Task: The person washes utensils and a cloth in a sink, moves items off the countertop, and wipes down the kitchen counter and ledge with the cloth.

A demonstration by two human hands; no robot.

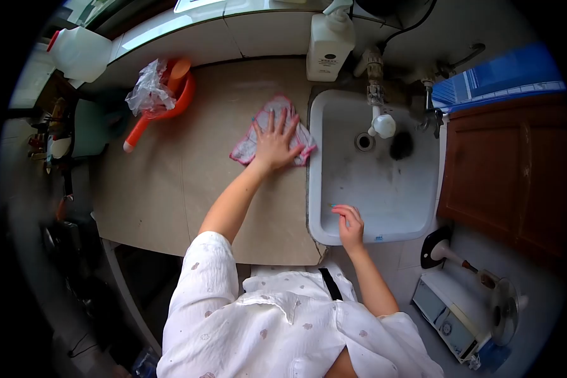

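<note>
My left hand (274, 143) lies flat with its fingers spread on a white cloth with pink edges (244, 148), pressed against the beige countertop (233, 208). The cloth's right corner is close to the rim of the white sink (316, 183). Over the near left part of the sink hangs my right hand (349, 225), its fingers curled loosely and nothing visible in them. A tap (382, 123) reaches over the basin, beside the drain (364, 142) and a dark round scrubber (401, 145).
An orange dipper (184, 101) holding a crumpled plastic bag (150, 89) rests at the back left. Behind the sink's left corner stands a white pump bottle (329, 50). A translucent jug (82, 53) is at the far left, a brown cabinet (504, 170) at the right.
</note>
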